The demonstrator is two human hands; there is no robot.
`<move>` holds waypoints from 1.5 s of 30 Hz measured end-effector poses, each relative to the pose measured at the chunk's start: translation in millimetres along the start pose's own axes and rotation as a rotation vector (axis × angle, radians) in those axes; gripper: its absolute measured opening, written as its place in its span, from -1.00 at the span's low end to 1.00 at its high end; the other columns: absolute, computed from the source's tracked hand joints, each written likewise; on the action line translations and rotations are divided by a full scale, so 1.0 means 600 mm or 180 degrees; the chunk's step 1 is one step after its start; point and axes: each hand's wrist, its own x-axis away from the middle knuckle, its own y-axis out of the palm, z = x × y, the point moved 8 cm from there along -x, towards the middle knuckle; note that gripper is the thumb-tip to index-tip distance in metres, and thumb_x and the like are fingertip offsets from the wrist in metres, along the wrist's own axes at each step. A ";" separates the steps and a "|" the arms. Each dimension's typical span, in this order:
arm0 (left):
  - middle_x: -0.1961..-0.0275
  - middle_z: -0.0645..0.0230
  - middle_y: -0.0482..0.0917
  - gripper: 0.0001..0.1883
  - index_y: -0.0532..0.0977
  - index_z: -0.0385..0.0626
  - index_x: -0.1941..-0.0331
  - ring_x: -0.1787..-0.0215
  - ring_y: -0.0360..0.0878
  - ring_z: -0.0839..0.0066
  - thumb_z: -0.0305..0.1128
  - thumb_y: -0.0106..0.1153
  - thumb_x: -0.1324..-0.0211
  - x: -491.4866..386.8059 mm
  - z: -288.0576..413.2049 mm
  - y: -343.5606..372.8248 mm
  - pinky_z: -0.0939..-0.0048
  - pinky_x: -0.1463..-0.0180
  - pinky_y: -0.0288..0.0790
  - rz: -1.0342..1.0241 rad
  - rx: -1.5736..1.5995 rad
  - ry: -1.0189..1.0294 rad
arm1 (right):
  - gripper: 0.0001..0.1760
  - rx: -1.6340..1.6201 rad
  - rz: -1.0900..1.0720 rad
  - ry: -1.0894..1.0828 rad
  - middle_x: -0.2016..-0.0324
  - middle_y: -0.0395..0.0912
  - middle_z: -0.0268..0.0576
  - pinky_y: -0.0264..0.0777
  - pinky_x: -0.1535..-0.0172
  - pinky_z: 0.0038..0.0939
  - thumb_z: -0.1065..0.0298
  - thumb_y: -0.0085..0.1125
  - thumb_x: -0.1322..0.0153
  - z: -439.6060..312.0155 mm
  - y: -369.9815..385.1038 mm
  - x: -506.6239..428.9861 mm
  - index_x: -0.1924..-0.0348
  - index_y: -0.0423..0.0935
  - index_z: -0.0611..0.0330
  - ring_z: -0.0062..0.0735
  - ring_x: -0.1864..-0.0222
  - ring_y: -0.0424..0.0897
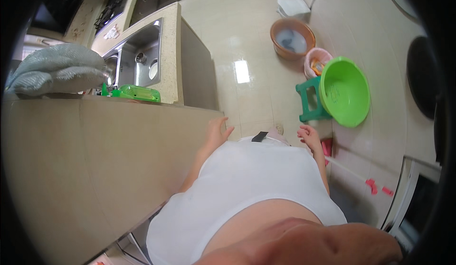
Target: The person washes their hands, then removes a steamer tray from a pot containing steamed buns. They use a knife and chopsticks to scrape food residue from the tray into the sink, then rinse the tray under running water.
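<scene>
My left hand (216, 131) hangs beside the tiled wall edge, its fingers apart and nothing in it. On the other side of my white shirt, my right hand (309, 136) is loosely curled with the fingers apart, and it holds nothing. Beyond my right hand, a green plastic stool (305, 102) stands on the tiled floor, and a bright green plastic basin (347, 94) leans on edge beside it. A brown tub (292, 38) holds cloudy water with something dark in it. Between the tub and the stool is a pink-lined bin (318, 62).
To the left, a stone countertop (171, 65) bears a steel sink (139, 54). A green plastic bottle (139, 92) lies on the ledge near a grey textured bundle (58, 70). A pole with pink fittings (371, 186) stands at the right wall, near a door frame (399, 193).
</scene>
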 end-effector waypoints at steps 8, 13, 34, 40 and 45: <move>-0.12 0.09 0.53 -0.53 0.50 -0.18 -0.04 -0.27 0.36 0.09 -0.23 0.34 -0.07 -0.137 0.069 -0.063 0.13 -0.29 0.27 0.0239 -0.0650 -0.0074 | -0.67 0.1319 -0.0730 -0.1315 0.31 0.68 -0.17 0.47 0.10 -0.41 0.12 0.34 -0.33 -0.301 0.006 -0.267 0.19 0.66 0.18 -0.40 0.25 0.62; -0.23 0.10 0.46 -0.49 0.46 -0.16 -0.13 -0.35 0.31 0.16 -0.25 0.33 -0.10 -0.230 0.027 -0.094 0.16 -0.33 0.27 0.0432 -0.0403 -0.0590 | -0.27 0.1696 -0.0945 -0.1291 -0.20 0.42 0.06 0.29 -0.28 -0.27 0.09 0.39 -0.29 -0.456 0.078 -0.380 -0.23 0.39 0.24 -0.13 -0.27 0.39; -0.41 -0.15 0.17 -0.24 0.10 -0.09 -0.42 -0.38 0.25 -0.12 0.26 -0.41 -0.39 -1.017 0.057 -0.322 -0.03 -0.30 0.33 0.0066 0.5670 -0.0110 | -0.26 0.3236 -0.0289 -0.0948 -0.02 0.54 0.24 0.40 -0.14 -0.17 -0.06 0.33 -0.27 -0.599 0.041 -0.982 -0.11 0.47 0.38 0.14 -0.09 0.52; -0.46 -0.21 0.03 -0.14 0.04 -0.10 -0.44 -0.41 0.14 -0.23 0.37 -0.42 -0.32 -1.129 0.028 -0.378 -0.15 -0.27 0.32 0.0443 0.6780 -0.0034 | -0.32 0.2823 -0.0949 -0.2130 -0.11 0.50 0.17 0.35 -0.21 -0.22 0.02 0.31 -0.34 -0.980 0.313 -1.146 -0.17 0.43 0.32 0.04 -0.16 0.49; -0.44 -0.20 0.09 -0.13 0.10 -0.13 -0.42 -0.41 0.14 -0.21 0.37 -0.40 -0.31 -1.227 -0.028 -0.407 -0.15 -0.27 0.31 0.0699 0.7028 0.0013 | -0.51 0.1096 -0.2101 -0.1024 -0.12 0.52 -0.12 0.51 -0.02 -0.35 0.12 0.15 -0.49 -1.213 0.607 -1.115 -0.21 0.43 0.16 -0.35 -0.09 0.54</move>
